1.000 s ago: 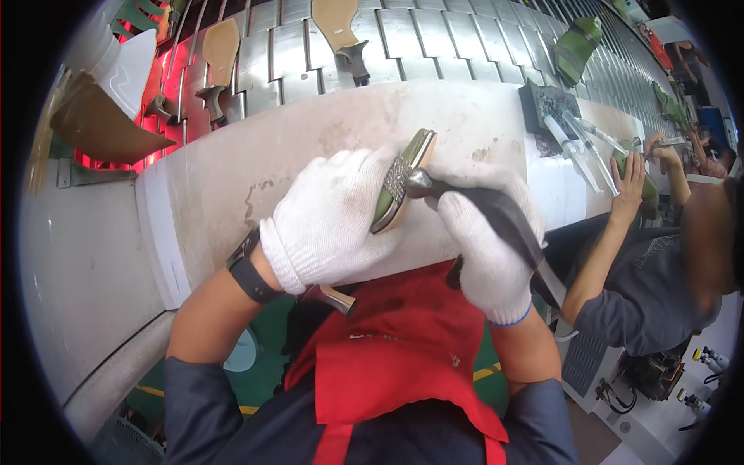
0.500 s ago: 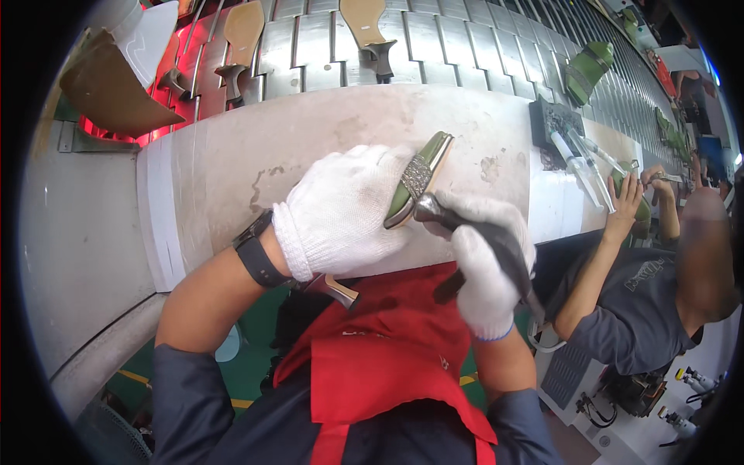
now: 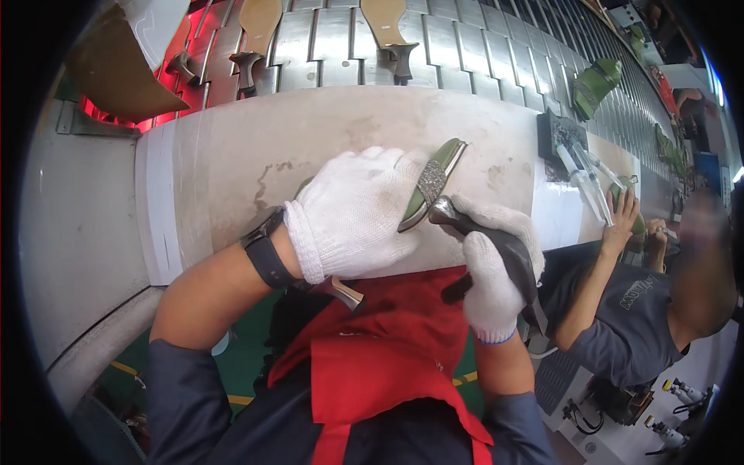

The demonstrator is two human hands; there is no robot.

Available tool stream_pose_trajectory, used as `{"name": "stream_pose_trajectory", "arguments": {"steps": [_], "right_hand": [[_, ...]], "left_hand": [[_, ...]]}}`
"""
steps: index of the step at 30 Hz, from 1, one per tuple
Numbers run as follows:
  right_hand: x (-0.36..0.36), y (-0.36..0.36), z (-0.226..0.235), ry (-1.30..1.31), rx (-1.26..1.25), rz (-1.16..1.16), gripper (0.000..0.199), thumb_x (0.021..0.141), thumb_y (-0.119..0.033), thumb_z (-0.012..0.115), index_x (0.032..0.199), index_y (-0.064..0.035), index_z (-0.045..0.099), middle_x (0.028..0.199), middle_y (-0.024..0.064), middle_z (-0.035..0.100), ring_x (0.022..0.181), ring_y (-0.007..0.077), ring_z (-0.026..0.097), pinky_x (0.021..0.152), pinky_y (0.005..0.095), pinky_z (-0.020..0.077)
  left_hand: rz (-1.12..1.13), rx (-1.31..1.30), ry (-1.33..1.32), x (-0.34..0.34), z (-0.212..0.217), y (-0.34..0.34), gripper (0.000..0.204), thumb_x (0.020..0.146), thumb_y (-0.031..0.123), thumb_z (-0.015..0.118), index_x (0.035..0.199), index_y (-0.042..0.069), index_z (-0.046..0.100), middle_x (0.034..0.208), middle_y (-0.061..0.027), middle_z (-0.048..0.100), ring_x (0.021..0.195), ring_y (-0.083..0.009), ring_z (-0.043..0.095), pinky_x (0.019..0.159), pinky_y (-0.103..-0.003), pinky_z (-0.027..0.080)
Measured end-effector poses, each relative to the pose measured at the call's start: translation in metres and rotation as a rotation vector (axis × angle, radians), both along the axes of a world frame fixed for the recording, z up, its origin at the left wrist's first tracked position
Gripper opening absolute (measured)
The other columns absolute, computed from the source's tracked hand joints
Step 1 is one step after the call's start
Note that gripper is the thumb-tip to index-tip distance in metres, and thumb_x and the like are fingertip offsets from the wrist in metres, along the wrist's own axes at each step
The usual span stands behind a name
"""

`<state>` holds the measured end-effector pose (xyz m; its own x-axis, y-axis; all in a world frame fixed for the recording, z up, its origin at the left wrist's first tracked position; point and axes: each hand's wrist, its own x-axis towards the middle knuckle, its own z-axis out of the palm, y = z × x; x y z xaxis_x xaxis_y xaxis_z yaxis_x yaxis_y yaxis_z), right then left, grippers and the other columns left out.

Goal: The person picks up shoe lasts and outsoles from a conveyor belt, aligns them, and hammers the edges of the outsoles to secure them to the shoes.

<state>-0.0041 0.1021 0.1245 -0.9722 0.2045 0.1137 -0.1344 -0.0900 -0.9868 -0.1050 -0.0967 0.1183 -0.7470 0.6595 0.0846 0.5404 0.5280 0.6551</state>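
Observation:
Gloved in white, my left hand (image 3: 360,213) wraps a green sandal (image 3: 432,182) with a glittery strap, its toe pointing away and to the right above the worktable. Most of the sandal is hidden under the glove. A metallic heel (image 3: 345,293) shows below my left wrist; I cannot tell if it belongs to this sandal. My right hand (image 3: 496,287), also gloved, is closed around a dark metal hammer (image 3: 504,252). The hammer's rounded face is close beside the sandal's sole edge; whether they touch is unclear.
Beyond the pale worktable (image 3: 225,178) runs a slatted metal conveyor (image 3: 333,46) with tan soles on heels (image 3: 384,23) and a green shoe (image 3: 595,89). Syringes (image 3: 585,174) lean from a dark box (image 3: 559,132). A co-worker (image 3: 628,310) handles a green shoe at right.
The sandal, my left hand and the hammer have shifted slightly right in view. Pieces on the conveyor also appear further right. Both hands keep their hold.

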Motion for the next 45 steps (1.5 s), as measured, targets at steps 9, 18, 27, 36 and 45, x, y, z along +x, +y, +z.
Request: {"name": "stream_pose_trajectory", "arguments": {"steps": [9,18,27,36,45], "right_hand": [[-0.026,0.017,0.042,0.128,0.637,0.261,0.030,0.089,0.007,0.077,0.118,0.0036,0.072,0.121,0.0240,0.078,0.116,0.0321,0.078,0.100,0.0397,0.0614],[-0.023,0.030,0.044,-0.042,0.148,0.090,0.031,0.104,-0.001,0.068,0.132,0.0103,0.064,0.130,0.0247,0.075,0.120,0.0305,0.076,0.107,0.0425,0.0591],[-0.010,0.008,0.022,-0.208,0.068,0.194,0.025,0.098,0.005,0.074,0.123,0.0051,0.072,0.120,0.0170,0.080,0.112,0.0234,0.078,0.100,0.0388,0.0616],[-0.080,0.050,-0.029,-0.325,-0.094,-0.068,0.021,0.108,-0.009,0.065,0.123,0.0020,0.072,0.122,0.0137,0.078,0.114,0.0265,0.077,0.100,0.0388,0.0610],[-0.018,0.047,-0.037,-0.177,-0.138,-0.154,0.015,0.103,-0.001,0.068,0.117,0.0048,0.073,0.113,0.0176,0.078,0.106,0.0263,0.079,0.093,0.0357,0.0660]], "left_hand": [[0.005,0.039,0.041,0.004,0.000,-0.002,0.056,0.082,0.020,0.081,0.130,-0.003,0.062,0.109,-0.0241,0.071,0.104,-0.0454,0.070,0.091,-0.052,0.057],[0.004,0.004,0.016,0.003,0.000,-0.006,0.066,0.081,0.023,0.082,0.139,-0.003,0.063,0.116,-0.0241,0.071,0.107,-0.0442,0.070,0.095,-0.050,0.057],[0.010,0.003,-0.001,0.010,0.000,-0.008,0.066,0.082,0.025,0.082,0.138,-0.004,0.063,0.117,-0.0261,0.072,0.111,-0.0454,0.070,0.098,-0.051,0.057],[-0.033,-0.233,0.010,0.017,0.034,-0.008,0.082,0.079,0.025,0.083,0.151,-0.003,0.055,0.117,-0.0263,0.072,0.109,-0.0463,0.071,0.096,-0.052,0.057],[0.154,0.613,0.224,0.028,0.077,-0.036,0.102,0.080,0.017,0.091,0.166,-0.003,0.039,0.141,-0.0212,0.067,0.126,-0.0337,0.069,0.108,-0.046,0.056]]}}
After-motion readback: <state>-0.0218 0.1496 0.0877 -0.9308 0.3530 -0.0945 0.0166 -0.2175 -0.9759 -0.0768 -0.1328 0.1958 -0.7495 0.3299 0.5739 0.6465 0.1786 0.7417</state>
